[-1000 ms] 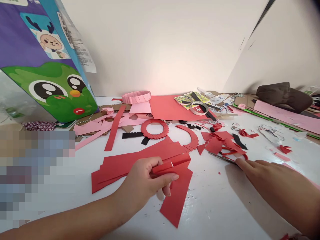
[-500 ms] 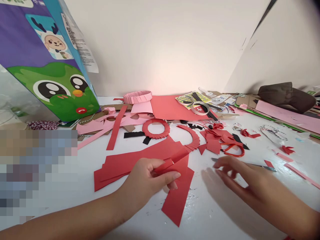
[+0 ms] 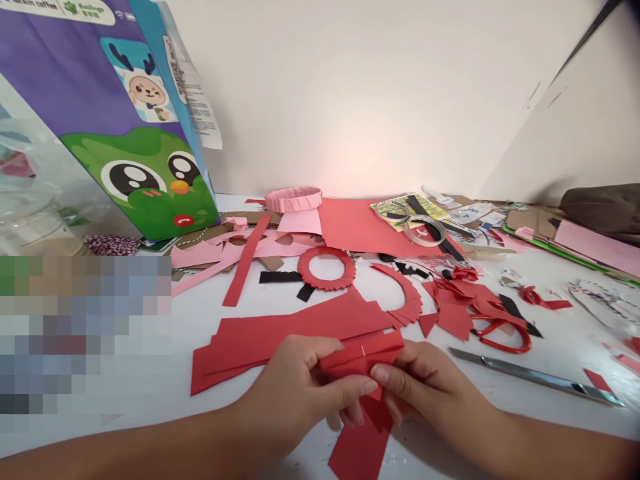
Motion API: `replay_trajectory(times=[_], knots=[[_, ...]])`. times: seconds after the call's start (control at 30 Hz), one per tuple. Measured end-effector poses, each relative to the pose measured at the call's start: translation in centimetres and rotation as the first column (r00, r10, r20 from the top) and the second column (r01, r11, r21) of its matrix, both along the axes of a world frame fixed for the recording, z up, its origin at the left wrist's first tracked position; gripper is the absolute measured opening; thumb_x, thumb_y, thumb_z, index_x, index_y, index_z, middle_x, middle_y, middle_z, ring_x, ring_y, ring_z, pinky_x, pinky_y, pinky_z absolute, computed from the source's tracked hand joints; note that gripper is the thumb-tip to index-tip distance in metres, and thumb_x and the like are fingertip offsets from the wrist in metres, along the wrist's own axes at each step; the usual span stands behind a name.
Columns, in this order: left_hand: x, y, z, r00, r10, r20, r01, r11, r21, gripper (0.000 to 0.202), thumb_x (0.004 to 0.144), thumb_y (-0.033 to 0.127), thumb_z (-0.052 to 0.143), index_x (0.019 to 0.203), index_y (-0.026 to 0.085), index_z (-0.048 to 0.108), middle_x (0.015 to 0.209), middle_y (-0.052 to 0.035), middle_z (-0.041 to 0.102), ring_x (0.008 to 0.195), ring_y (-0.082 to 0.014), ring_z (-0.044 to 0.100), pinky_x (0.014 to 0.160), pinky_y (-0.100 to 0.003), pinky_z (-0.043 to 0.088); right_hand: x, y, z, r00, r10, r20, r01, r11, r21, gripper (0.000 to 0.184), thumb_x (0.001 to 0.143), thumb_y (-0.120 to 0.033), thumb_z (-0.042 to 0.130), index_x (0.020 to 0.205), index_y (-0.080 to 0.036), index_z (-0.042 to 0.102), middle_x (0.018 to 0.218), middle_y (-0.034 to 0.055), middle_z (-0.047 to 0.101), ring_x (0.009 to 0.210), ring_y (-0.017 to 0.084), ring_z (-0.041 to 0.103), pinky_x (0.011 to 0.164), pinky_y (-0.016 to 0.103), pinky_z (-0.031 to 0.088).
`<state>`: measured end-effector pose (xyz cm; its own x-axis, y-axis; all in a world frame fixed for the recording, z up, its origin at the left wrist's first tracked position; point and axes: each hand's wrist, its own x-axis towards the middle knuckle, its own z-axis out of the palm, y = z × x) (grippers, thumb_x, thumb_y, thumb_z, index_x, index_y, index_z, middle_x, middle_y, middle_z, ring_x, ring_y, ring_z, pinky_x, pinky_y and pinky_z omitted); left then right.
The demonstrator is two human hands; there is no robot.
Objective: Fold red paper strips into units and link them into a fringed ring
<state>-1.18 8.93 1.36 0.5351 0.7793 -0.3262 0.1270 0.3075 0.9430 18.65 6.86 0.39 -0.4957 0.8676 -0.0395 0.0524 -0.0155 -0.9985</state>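
Both hands hold one folded piece of red paper [image 3: 367, 350], low over the white table. My left hand [image 3: 310, 380] pinches its left end between thumb and fingers. At the right end, my right hand [image 3: 425, 377] grips with the thumb on the near side. A short slit shows near the paper's upper edge. Beneath the hands lies a red paper strip [image 3: 363, 440], and behind them a stack of red sheets [image 3: 280, 333]. A metal craft knife [image 3: 535, 379] rests to the right of my right hand, near the red-handled scissors [image 3: 505, 337].
Behind lie a pleated red ring [image 3: 327, 285], a curved pleated piece [image 3: 411, 297], a pink pleated band [image 3: 295, 200] and tape rolls [image 3: 425, 230]. A purple and green bag [image 3: 155, 180] stands at the left. Red scraps [image 3: 453, 303] lie right of centre.
My right hand has come left from beside the craft knife and taken hold of the folded red paper's right end. My left hand still grips it. The view has shifted left.
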Motion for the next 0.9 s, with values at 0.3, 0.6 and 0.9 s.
replay_trajectory(times=[0.3,0.6,0.9], knots=[[0.1,0.3,-0.3,0.98,-0.165,0.114,0.15,0.98,0.135,0.019,0.089,0.026,0.065,0.075,0.02,0.076,0.072,0.0019,0.069,0.069,-0.0129,0.06,0.067,-0.022,0.047,0.5,0.2,-1.5,0.997,-0.056,-0.047,0.056,0.998,-0.002,0.046,0.101,-0.056,0.052,0.074,-0.02,0.063,0.06,-0.0015,0.055,0.056,0.013,0.051,0.058,0.027,0.045],[0.0,0.5,-0.1,0.985,-0.139,0.1,0.142,0.99,-0.017,0.021,0.081,0.035,0.068,0.068,0.018,0.065,0.064,0.0017,0.058,0.063,-0.0131,0.051,0.061,-0.025,0.041,1.2,0.2,-1.4,0.981,-0.186,0.056,0.181,0.979,0.089,0.053,0.097,-0.06,0.057,0.06,-0.022,0.048,0.056,-0.0035,0.046,0.055,0.012,0.041,0.052,0.026,0.035],[0.6,0.1,0.4,0.992,-0.064,-0.105,0.07,0.996,0.052,0.04,0.085,0.052,0.057,0.061,0.02,0.063,0.062,-0.002,0.061,0.065,-0.0178,0.058,0.067,-0.028,0.048,0.5,0.3,-1.1,0.984,-0.16,-0.084,0.159,0.987,-0.012,0.048,0.099,-0.055,0.056,0.063,-0.024,0.05,0.059,-0.0042,0.043,0.052,0.012,0.036,0.05,0.026,0.037]])
